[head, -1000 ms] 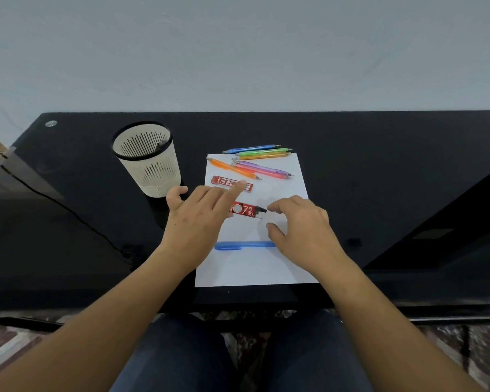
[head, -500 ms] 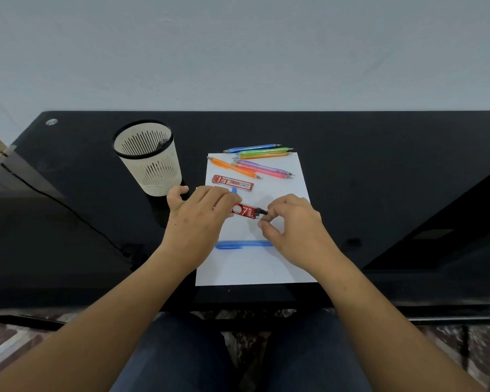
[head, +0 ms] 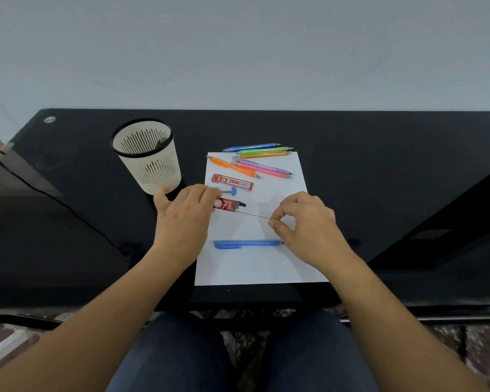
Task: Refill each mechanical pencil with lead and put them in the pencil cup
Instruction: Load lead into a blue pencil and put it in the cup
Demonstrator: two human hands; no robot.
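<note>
Black glass desk [head: 379,165] against a plain pale wall, with a white paper [head: 252,267] in the middle; that was the whole setup on my head-cam feed. The left hand [head: 181,216] gripped the red lead case [head: 228,205] at the paper's left edge, fingers curled on it. The right hand [head: 306,222] pinched one lead [head: 252,215] by its end, the other end just beside the case. The blue pencil [head: 246,243] lay on the paper nearer me, by that hand, not refilled as far as I could judge.

What worried me: the lead was hair-thin, so a hard squeeze or a sideways bend would probably snap it, and a dropped bit would vanish on the black desk.

Containers: the cup [head: 150,171] stood upright left of the paper, and only a small dark thing showed inside near its rim, couldn't tell what. A second case [head: 232,182] lay flat, contents hidden.
</note>
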